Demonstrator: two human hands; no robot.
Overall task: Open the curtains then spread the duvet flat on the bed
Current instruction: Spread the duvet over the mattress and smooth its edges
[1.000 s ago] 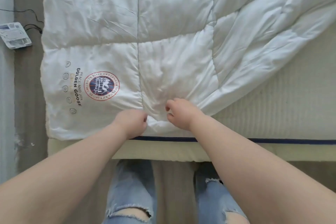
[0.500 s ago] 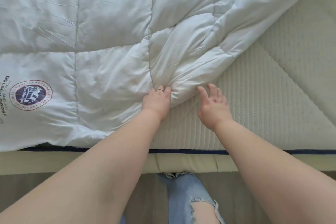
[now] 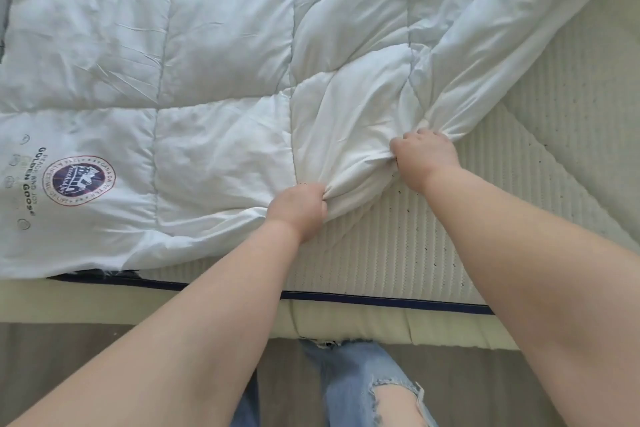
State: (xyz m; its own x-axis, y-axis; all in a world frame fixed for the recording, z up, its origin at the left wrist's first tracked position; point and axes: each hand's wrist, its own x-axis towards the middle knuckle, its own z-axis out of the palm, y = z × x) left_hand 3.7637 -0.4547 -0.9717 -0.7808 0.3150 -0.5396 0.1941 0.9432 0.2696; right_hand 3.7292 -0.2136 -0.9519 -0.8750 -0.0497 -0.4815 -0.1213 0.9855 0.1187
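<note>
**Two fistfuls of duvet hem, right corner not yet spread**

I have both hands bunched on the duvet (image 3: 221, 87) along its near hem. My left hand (image 3: 299, 210) has its fingers curled tight round a gathered fold; my right hand (image 3: 424, 156) grips the next bunch, further from the round logo (image 3: 79, 179). The duvet lies flat around that logo and rumpled diagonally beyond my right hand, leaving bare mattress (image 3: 571, 121). It looks soft, puffy and light, so I judge the stitched hem the surest place to hold it; the filling would just compress.
</note>
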